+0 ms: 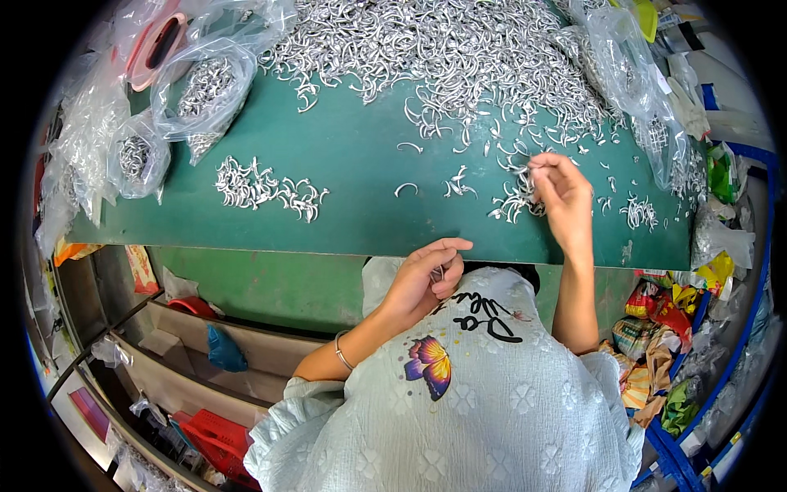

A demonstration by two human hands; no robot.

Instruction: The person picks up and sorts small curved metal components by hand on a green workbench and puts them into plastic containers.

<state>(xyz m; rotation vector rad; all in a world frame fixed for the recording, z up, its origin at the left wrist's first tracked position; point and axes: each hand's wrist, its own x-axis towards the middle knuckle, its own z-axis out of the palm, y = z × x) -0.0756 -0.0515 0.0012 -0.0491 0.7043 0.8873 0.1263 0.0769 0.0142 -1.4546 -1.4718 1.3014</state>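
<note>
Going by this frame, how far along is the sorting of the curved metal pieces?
Early, it seems. Looks done: a small separated cluster at the table's left, and some clear bags already holding pieces. In hand: the right hand picks from scattered pieces, while the left hand pinches a few near the green table edge. Left: the big loose heap behind, apparently untouched.
</note>
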